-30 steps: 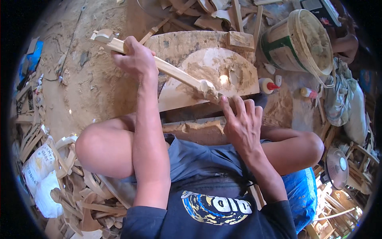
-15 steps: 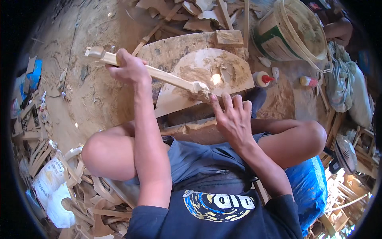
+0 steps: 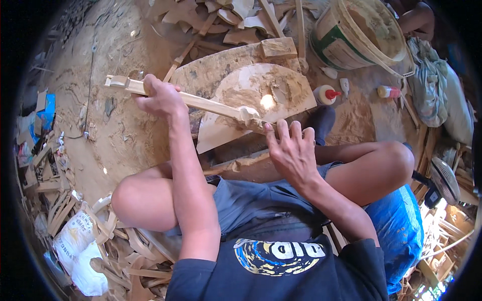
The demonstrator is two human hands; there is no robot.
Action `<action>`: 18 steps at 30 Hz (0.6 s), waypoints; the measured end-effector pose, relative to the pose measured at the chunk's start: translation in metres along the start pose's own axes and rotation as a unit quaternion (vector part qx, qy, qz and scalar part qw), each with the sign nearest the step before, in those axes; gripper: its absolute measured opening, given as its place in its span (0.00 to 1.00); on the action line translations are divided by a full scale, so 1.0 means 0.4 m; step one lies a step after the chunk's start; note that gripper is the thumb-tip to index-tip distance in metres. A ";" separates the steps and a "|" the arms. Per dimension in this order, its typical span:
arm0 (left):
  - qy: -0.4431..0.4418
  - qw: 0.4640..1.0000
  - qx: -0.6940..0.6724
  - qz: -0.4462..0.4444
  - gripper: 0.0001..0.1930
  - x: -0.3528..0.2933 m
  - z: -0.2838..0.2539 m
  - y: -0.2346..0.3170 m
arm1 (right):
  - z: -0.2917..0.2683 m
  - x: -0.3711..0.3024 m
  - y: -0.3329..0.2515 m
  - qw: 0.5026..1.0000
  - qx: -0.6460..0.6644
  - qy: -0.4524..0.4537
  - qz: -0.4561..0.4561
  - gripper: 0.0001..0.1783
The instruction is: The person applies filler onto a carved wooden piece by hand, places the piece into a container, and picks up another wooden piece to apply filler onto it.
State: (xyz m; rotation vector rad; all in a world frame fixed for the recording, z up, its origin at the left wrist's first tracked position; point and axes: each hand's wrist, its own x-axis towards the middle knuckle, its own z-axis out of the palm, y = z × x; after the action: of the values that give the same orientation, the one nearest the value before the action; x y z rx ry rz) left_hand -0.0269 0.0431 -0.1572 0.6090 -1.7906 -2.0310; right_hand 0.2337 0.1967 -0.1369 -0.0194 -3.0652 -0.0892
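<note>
My left hand (image 3: 163,96) is closed around a long pale wooden bar (image 3: 211,105), held slantwise above a board. Its far-left end has a notched, rounded block; its right end is carved and smeared with tan paste. Close against that right end is my right hand (image 3: 293,153), fingers bent. A thin edge shows by its fingertips, but what it holds is too small to make out. Beneath the bar lies a pale, round-edged board (image 3: 213,133) spread with tan paste, resting on a worn wooden slab (image 3: 201,67).
A paste-smeared bucket (image 3: 346,47) stands at the far right, near a white bottle with a red cap (image 3: 326,94) and a smaller bottle (image 3: 387,92). Wood offcuts (image 3: 183,12) pile up at the back and lower left. A blue sack (image 3: 399,231) and a fan (image 3: 444,180) are at right.
The view has shifted slightly. My right fingers stay at the bar's pasted end with a small change of pose, and my left hand keeps its hold on the bar.
</note>
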 end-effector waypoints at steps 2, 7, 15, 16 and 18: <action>0.001 1.000 0.007 -0.006 0.30 0.021 -0.006 -0.015 | -0.001 -0.005 0.017 1.000 -0.007 -0.002 0.002 0.21; 0.122 0.983 0.044 -0.129 0.27 0.110 -0.063 -0.155 | 0.034 -0.049 0.096 0.962 0.238 0.068 0.118 0.26; 0.189 0.961 0.071 -0.189 0.19 0.143 -0.146 -0.275 | 0.140 -0.065 0.056 0.919 0.368 0.083 0.116 0.26; 0.179 0.964 0.081 -0.182 0.19 0.144 -0.143 -0.270 | 0.141 -0.057 0.057 0.918 0.369 0.092 0.115 0.27; 0.166 0.966 0.093 -0.174 0.19 0.143 -0.138 -0.263 | 0.142 -0.047 0.060 0.921 0.364 0.080 0.109 0.26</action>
State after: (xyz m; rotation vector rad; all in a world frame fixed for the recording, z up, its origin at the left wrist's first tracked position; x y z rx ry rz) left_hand -0.0439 -0.0201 -0.2719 1.3169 -1.7719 -1.8313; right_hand 0.2485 0.2237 -0.1934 -0.2896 -2.7088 0.9955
